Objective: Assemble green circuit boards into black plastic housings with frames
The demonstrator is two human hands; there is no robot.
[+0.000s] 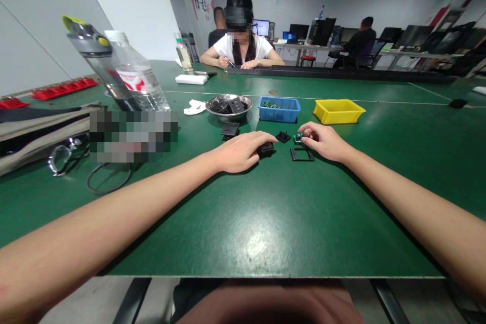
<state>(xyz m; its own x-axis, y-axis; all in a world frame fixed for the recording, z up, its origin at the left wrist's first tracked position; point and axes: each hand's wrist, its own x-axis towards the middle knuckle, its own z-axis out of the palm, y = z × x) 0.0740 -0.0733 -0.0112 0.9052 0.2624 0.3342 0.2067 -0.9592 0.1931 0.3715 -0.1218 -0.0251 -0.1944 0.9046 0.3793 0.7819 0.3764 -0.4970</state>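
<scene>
My left hand (243, 152) rests on the table with its fingers curved over a black plastic part (267, 149), most of it hidden. At the fingertips of my right hand (325, 142), which is closed in a pinch, is a small green circuit board (297, 138). A flat black rectangular frame (302, 159) lies just below the board. Between my two hands sits a small black piece with an upright bit (283, 136). Another black plastic part (230, 129) stands behind my left hand.
Behind the hands are a metal bowl (215, 114) of black parts, a blue bin (279, 114) of green circuit boards and a yellow bin (339, 117). Bottles (138, 78), a bag (49, 129) and a cable (108, 191) lie left. A person (261, 48) sits opposite.
</scene>
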